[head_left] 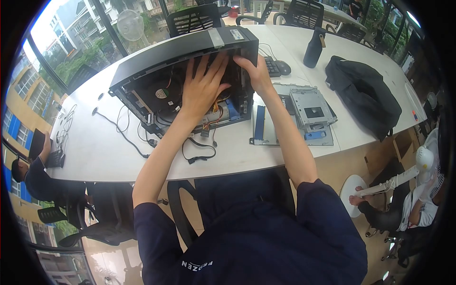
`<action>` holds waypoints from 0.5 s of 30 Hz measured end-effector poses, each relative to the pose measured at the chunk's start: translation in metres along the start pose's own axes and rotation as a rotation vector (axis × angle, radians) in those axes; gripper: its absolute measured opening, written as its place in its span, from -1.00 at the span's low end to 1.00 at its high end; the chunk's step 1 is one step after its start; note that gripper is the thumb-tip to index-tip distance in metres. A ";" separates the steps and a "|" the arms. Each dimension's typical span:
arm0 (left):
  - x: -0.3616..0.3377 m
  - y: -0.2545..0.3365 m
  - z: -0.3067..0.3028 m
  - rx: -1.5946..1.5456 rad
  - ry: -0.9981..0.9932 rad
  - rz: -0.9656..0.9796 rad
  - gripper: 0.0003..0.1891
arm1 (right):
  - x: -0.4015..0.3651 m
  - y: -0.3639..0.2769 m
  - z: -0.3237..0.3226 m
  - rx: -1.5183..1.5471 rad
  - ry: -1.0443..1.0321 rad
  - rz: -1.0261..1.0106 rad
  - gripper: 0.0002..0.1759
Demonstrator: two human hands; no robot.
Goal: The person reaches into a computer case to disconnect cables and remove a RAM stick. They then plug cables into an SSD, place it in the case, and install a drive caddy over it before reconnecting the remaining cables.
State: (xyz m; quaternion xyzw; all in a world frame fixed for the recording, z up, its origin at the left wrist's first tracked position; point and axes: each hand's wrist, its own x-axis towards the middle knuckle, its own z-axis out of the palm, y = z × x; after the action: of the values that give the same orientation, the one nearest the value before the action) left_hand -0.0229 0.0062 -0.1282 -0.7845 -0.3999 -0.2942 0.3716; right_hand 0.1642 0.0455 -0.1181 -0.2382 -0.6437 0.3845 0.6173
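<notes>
A black computer case (pixel 185 45) stands tilted on the white table, its open side toward me, showing a round fan (pixel 161 93), dark parts and coloured cables (pixel 213 121). My left hand (pixel 204 89) reaches inside with its fingers spread against the inner part; whether the fingertips touch anything is hard to see. At the case's right end is my right hand (pixel 257 72), its thumb inside the edge and its other fingers hidden behind the side, gripping the case. Loose black cables (pixel 199 157) hang out below onto the table.
Right of the case lie a metal side panel (pixel 270 132) and a metal drive cage (pixel 311 108). Beyond are a keyboard (pixel 272 67), a mouse (pixel 283 67), a dark bottle (pixel 313 49) and a black bag (pixel 363 92). People sit at far left and far right.
</notes>
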 end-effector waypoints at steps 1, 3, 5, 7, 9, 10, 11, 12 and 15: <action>-0.001 0.001 0.001 0.006 -0.005 0.001 -0.17 | -0.001 -0.001 0.000 0.003 -0.003 0.017 -0.61; 0.000 -0.001 0.002 0.015 -0.005 0.003 -0.16 | 0.001 -0.002 0.001 0.010 0.002 0.006 -0.62; 0.000 -0.003 0.001 0.005 -0.011 0.023 -0.16 | 0.001 -0.002 0.001 0.018 0.006 -0.001 -0.63; 0.001 -0.005 -0.001 -0.041 -0.021 0.026 -0.16 | -0.001 -0.001 0.001 0.017 0.009 0.001 -0.64; 0.002 -0.008 -0.002 -0.077 -0.024 0.029 -0.15 | 0.000 -0.001 0.000 0.008 -0.001 -0.009 -0.64; 0.000 -0.006 -0.002 -0.070 -0.021 0.017 -0.15 | 0.000 -0.001 0.000 -0.002 -0.005 -0.013 -0.64; 0.001 -0.005 -0.002 -0.066 -0.016 0.008 -0.15 | 0.001 0.000 0.000 -0.003 -0.005 -0.016 -0.64; 0.000 -0.005 -0.001 -0.069 -0.017 0.007 -0.15 | 0.001 0.000 0.000 -0.006 -0.002 -0.009 -0.63; 0.000 -0.003 0.000 -0.067 -0.014 -0.009 -0.14 | -0.001 0.002 0.000 0.001 0.008 -0.002 -0.62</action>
State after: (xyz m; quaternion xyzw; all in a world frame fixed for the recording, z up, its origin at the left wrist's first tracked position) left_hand -0.0254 0.0075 -0.1277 -0.7966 -0.3962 -0.3036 0.3410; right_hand 0.1642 0.0456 -0.1203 -0.2387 -0.6413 0.3835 0.6202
